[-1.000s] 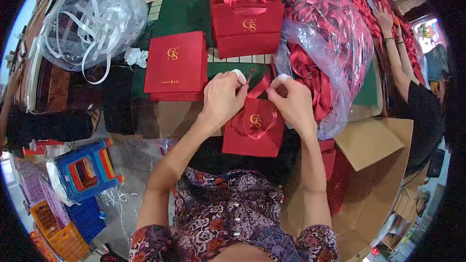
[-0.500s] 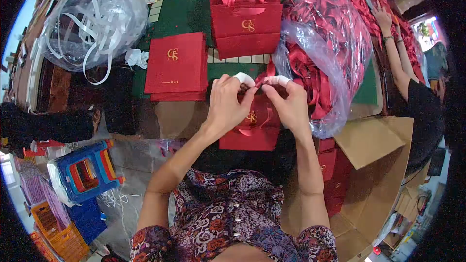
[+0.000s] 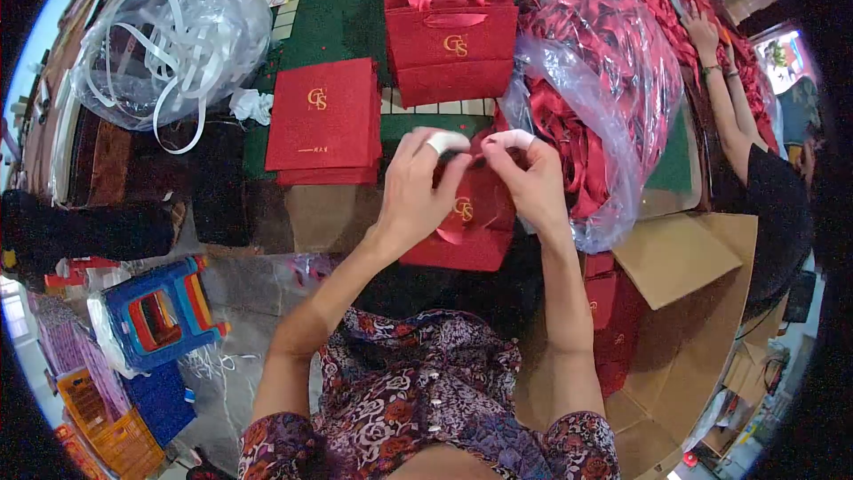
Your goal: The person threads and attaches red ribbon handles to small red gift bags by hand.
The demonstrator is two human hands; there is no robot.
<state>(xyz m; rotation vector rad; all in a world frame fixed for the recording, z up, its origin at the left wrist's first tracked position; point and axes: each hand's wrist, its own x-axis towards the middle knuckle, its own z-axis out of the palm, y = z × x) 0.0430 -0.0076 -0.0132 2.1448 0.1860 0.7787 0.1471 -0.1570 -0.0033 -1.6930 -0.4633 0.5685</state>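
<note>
a green-topped table [image 3: 333, 22] bore a clear sack of red ribbons [image 3: 613, 71]. a gold-lettered red bag [image 3: 475, 238] was located at the table's near edge, beneath both hands. the right hand [image 3: 535, 182] pinched a short ribbon end [image 3: 481, 140]; whether the left hand [image 3: 416, 182], its fingertips just beside, gripped it could not be determined.

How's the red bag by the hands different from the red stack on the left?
The red bag is single, but the red stack has several layers. Shiny ribbon shows across the red bag; the red stack's top shows none. Both are red with gold lettering.
</note>
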